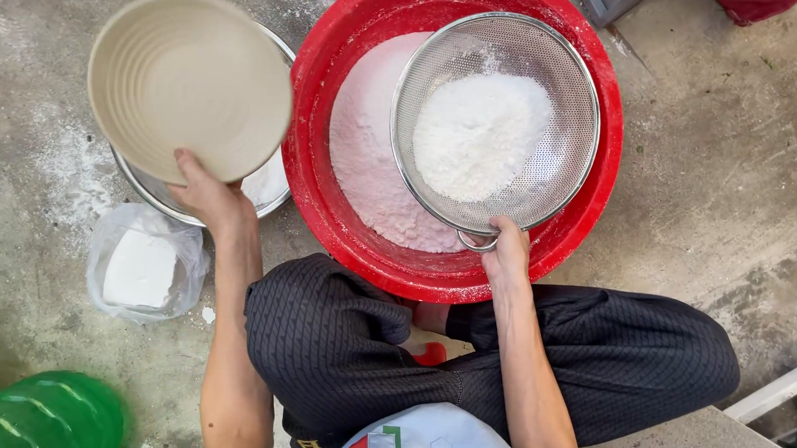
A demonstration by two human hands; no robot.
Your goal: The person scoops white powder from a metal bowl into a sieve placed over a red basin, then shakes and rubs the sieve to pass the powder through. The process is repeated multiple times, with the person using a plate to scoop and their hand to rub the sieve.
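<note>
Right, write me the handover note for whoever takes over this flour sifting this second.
Left hand: holds the beige bowl by its rim, tilted and empty, above the metal basin, which has some white flour in it.
Right hand: grips the metal sieve at its near rim, over the red basin.
Done: a heap of flour sits in the sieve; sifted flour already lies in the red basin beneath.
Left: the heap in the sieve is not yet through. A clear bag of white powder lies on the floor by the left arm.
</note>
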